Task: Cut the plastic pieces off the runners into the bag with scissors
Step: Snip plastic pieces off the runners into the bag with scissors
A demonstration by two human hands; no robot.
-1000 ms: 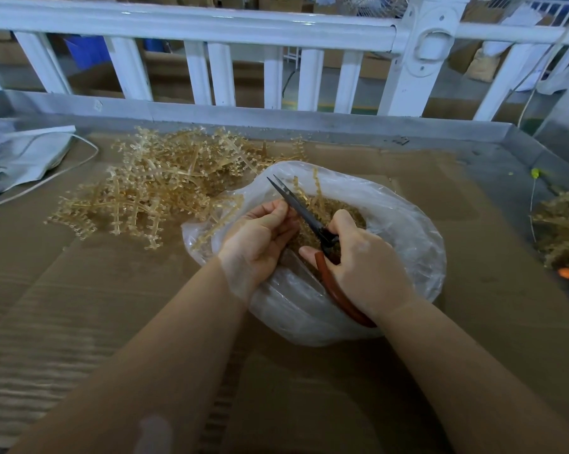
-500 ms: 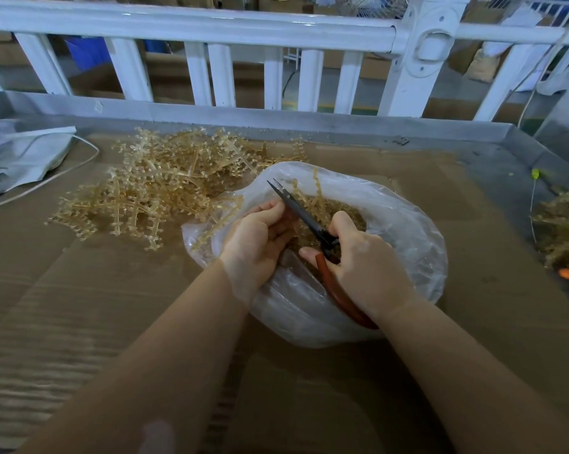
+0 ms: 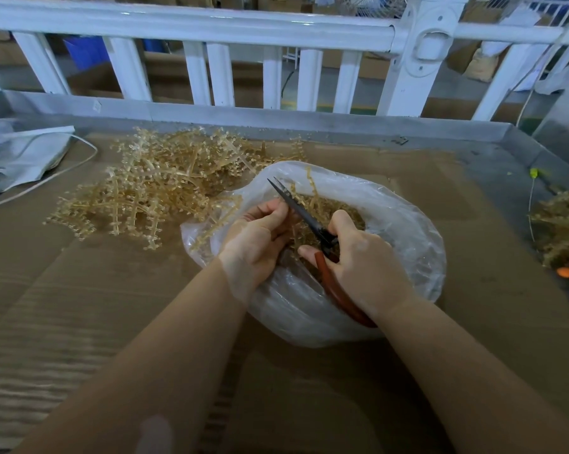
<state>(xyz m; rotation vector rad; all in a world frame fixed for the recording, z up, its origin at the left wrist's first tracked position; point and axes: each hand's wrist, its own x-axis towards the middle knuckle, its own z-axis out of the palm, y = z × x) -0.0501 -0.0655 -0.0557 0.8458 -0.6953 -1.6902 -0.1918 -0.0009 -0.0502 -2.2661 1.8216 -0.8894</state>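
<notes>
A clear plastic bag [image 3: 404, 224] lies open on the cardboard-covered table, partly filled with small amber cut pieces [image 3: 348, 214]. My left hand [image 3: 260, 237] holds an amber runner [image 3: 309, 188] over the bag's mouth, fingers curled round it. My right hand [image 3: 361, 257] grips the red-handled scissors [image 3: 309, 217]; their dark blades point up and left, nearly closed, right beside my left fingers. A heap of uncut amber runners [image 3: 152, 188] lies on the table to the left of the bag.
A metal table rim [image 3: 276, 116] and white railing [image 3: 211, 31] run along the back. White bags with a cord [image 3: 21, 155] lie at far left. Another pile of runners [image 3: 568, 224] and an orange object [image 3: 564, 272] sit at the right edge.
Almost nothing differs: both hands stay over the bag, and the scissor blades keep the same tilt beside my left fingers.
</notes>
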